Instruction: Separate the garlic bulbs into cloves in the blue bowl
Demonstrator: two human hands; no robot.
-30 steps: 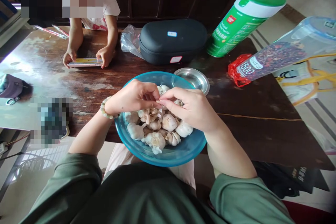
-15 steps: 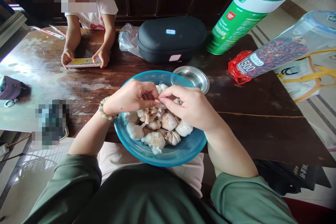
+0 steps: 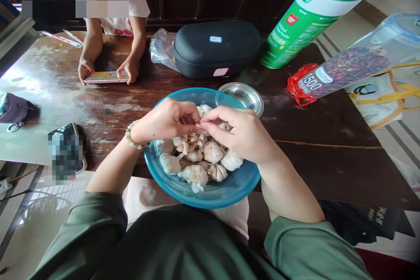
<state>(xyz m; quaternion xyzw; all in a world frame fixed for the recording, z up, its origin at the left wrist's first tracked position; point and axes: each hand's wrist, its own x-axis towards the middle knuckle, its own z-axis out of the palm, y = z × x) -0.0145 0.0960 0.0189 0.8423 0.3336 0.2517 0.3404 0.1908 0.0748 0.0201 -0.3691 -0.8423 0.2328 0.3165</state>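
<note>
Bowl [image 3: 234, 188], blue, one; left hand [image 3: 166, 121], right hand [image 3: 241, 133] together pinching one garlic piece [image 3: 199, 125].

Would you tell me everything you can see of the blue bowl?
The blue bowl is round, broad-rimmed and translucent, and looks like plastic. It sits open side up, holding garlic bulbs, and in view reaches past the near edge of the table. Its underside is hidden. The left hand and right hand are above it; its far rim overlaps a metal dish in view, contact unclear.
</note>
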